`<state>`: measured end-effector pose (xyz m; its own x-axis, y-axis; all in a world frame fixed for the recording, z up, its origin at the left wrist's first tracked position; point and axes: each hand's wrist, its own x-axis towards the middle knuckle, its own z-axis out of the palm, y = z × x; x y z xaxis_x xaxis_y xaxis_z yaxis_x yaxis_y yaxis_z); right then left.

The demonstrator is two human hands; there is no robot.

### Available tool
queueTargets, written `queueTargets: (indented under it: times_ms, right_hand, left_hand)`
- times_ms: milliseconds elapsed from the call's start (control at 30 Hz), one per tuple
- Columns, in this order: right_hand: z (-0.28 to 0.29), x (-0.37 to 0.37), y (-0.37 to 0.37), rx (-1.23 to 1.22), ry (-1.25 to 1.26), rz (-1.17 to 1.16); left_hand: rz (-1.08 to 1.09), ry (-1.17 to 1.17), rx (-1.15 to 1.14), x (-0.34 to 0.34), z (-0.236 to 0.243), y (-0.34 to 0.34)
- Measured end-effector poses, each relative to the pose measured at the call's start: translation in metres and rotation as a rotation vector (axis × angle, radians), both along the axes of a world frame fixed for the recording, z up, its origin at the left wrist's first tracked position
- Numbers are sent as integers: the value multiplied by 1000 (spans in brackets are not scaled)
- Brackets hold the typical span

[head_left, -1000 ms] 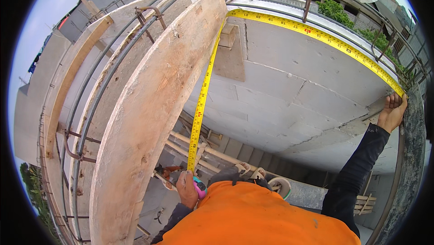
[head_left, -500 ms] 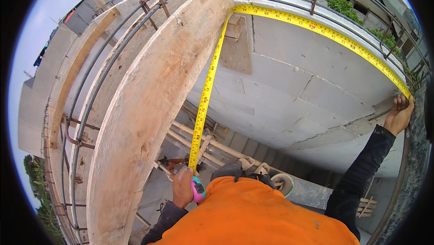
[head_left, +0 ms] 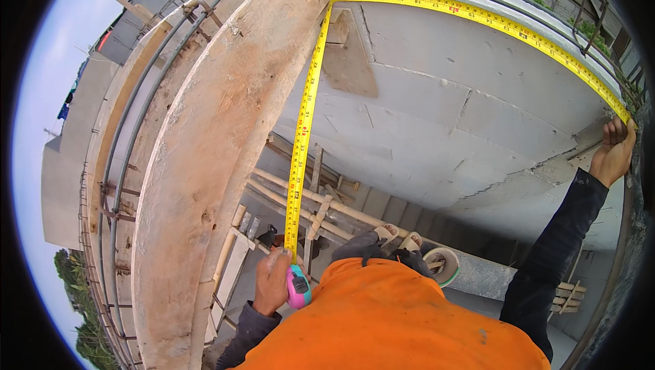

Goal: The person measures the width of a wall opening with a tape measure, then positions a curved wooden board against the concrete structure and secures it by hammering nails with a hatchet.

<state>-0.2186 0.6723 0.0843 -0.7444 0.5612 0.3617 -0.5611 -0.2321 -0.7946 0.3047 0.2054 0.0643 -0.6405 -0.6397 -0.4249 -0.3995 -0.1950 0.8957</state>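
A yellow tape measure blade [head_left: 300,145] rises from its pink and teal case [head_left: 298,287] beside my left hand [head_left: 273,280], whose fingers are closed on the tape. At the inner edge of a wooden board [head_left: 211,117] the blade bends, then follows the top of a grey block wall [head_left: 437,111] to the right. There my right hand [head_left: 615,150] pinches its far end against the wall's corner. A small wooden block on a thin board [head_left: 341,49] sits against the wall below the bend.
Steel reinforcing bars [head_left: 140,114] run outside the wooden board and along the wall top. Below me are bamboo poles [head_left: 327,199], concrete steps [head_left: 402,216] and a bucket [head_left: 443,265] by my feet on a narrow ledge.
The view has shifted a little, so the board and tape bend appear farther left and higher. Both hands keep their hold, and the tape stays stretched around the same corner.
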Motion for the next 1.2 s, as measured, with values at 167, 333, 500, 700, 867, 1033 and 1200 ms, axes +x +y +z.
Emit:
queueTargets:
  times_ms: [167,333,500,700,867,1033,1200]
  right_hand:
    - [0,2,0,15,18,6]
    - [-2,-4,5,10,20,-7]
    - [-9,-11,16,-6,23,9]
    - [-8,-7,7,3,51,-17]
    - [-19,-17,22,29,78,12]
    - [-18,-16,22,40,84,10]
    - [-18,-20,23,27,64,31]
  left_hand:
    - [-37,-96,-38,2,11,-3]
    - [-36,-103,-24,3,21,-5]
    - [13,-100,48,0,34,-3]
    - [-14,-111,72,-4,46,0]
    - [-3,-132,77,-6,53,4]
    - [-14,-131,81,-7,55,4]
    - [-9,-130,72,-4,58,6]
